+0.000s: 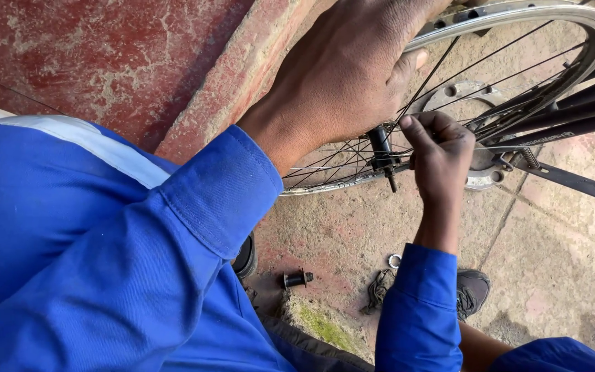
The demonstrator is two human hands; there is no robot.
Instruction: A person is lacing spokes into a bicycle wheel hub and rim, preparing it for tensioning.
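Both hands work at a bare silver bicycle wheel (pixel 573 27): the left hand (pixel 342 76), reaching out of a blue sleeve (pixel 222 193), lies spread over the rim with its thumb curled round it. At the centre of the thin spokes sits the dark hub axle (pixel 382 155). Just right of it, the right hand (pixel 441 155) is closed in a fist among the spokes, though what it pinches is hidden; a small black part (pixel 296 279) and a metal ring (pixel 394 260) lie on the paving below.
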